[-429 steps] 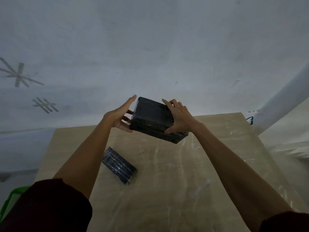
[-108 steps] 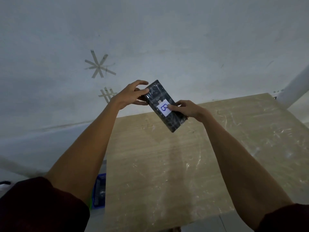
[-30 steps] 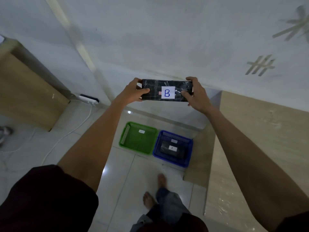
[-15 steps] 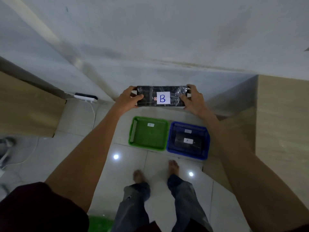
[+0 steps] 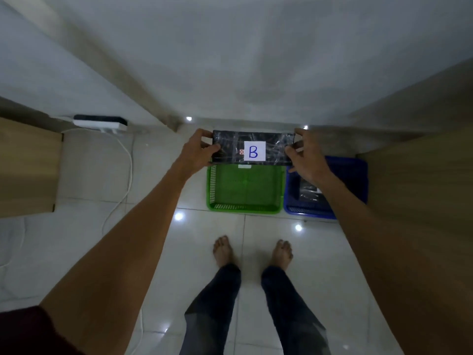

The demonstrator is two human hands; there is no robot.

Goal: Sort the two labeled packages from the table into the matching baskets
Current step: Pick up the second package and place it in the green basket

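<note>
A flat black wrapped package (image 5: 227, 147) with a white label reading B is held level in the air by its two short ends. My left hand (image 5: 195, 153) grips its left end and my right hand (image 5: 305, 157) grips its right end. It hangs above the far rim of a green basket (image 5: 245, 208) on the floor, which holds nothing that I can see apart from a small white tag. Right beside it stands a blue basket (image 5: 358, 175) with the other black package (image 5: 308, 194) inside, partly hidden by my right forearm.
The wooden table's side (image 5: 419, 180) rises just right of the blue basket. A wooden cabinet (image 5: 25, 170) stands at the left, with a power strip (image 5: 99, 123) and white cable (image 5: 122, 180) on the tiled floor. My bare feet (image 5: 252, 252) stand in front of the baskets.
Since half a second ago the view has tilted further down and the package has come lower, from above and behind the baskets to just over the green basket's far rim. Both hands keep their hold.
</note>
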